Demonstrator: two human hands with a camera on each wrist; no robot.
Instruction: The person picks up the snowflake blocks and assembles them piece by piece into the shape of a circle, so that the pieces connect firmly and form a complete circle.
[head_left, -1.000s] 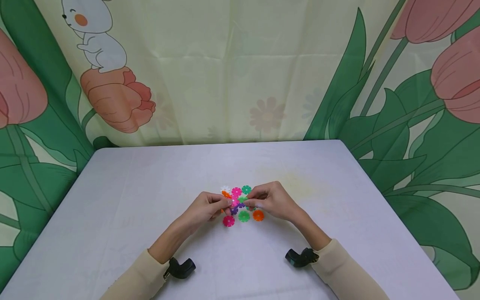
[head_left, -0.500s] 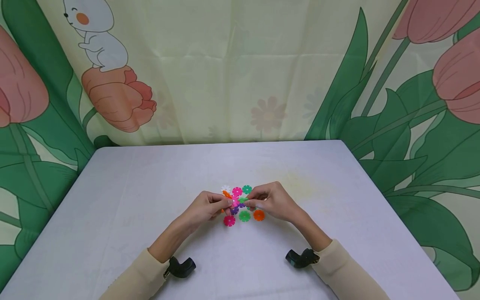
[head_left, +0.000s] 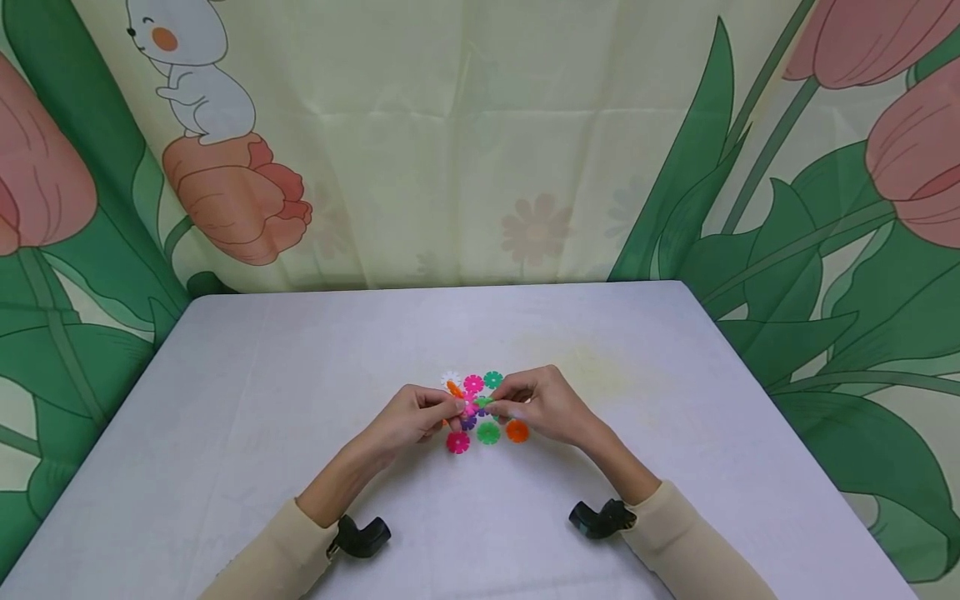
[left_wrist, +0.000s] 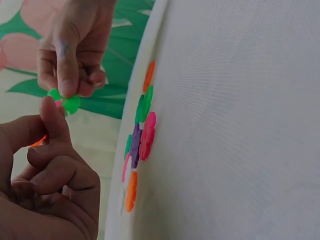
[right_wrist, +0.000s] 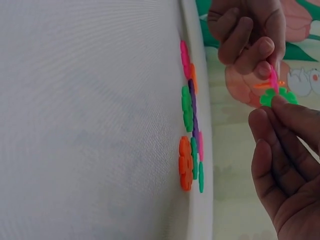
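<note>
My left hand pinches a pink notched plastic disc between thumb and index finger. An orange disc stands crosswise on the pink one. From the other side, my right hand pinches a green notched disc by its edge. Both hands are raised over the table with their fingertips close together. The green disc meets the pink one at the edge; how deep their slots sit is hidden by the fingers.
Several loose discs lie under the hands on the white table: a pink disc, a green disc and an orange disc nearest me, others behind. A printed curtain hangs beyond the table.
The right hand has shifted very slightly left with the green disc, toward the pink one. My left hand keeps nearly the same place.
</note>
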